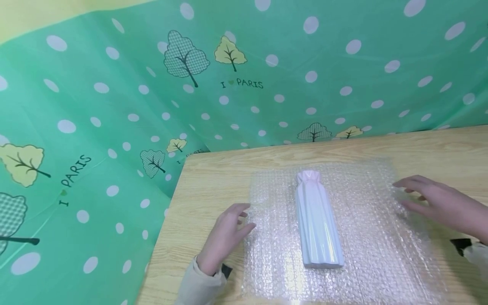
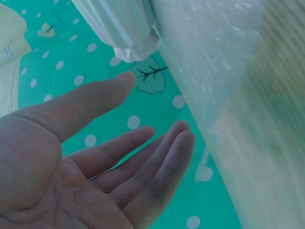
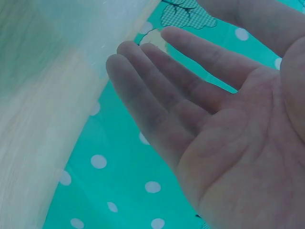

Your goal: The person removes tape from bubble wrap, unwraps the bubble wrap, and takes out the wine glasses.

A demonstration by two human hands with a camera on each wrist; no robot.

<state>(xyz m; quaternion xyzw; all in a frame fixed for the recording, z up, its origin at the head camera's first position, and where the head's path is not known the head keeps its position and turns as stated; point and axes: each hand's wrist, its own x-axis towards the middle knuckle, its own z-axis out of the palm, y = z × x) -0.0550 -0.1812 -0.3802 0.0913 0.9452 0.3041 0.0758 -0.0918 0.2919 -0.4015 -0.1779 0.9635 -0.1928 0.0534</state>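
A pleated vase [image 1: 318, 220], pink at its neck and fading to pale blue at the base, lies on its side on a sheet of bubble wrap [image 1: 270, 254]. Its neck points toward the back of the table. My left hand [image 1: 228, 231] is at the sheet's left edge, fingers relaxed and thumb apart, holding nothing. Over at the right edge of the sheet, my right hand [image 1: 438, 201] has its fingers loosely extended and nothing in them. In the left wrist view the vase [image 2: 124, 28] shows beyond the thumb, with bubble wrap [image 2: 205, 43] beside it.
The wooden table [image 1: 206, 186] extends past the bubble wrap at the left, back and right. A green polka-dot cloth [image 1: 244, 114] printed with trees hangs behind the table and along its left side.
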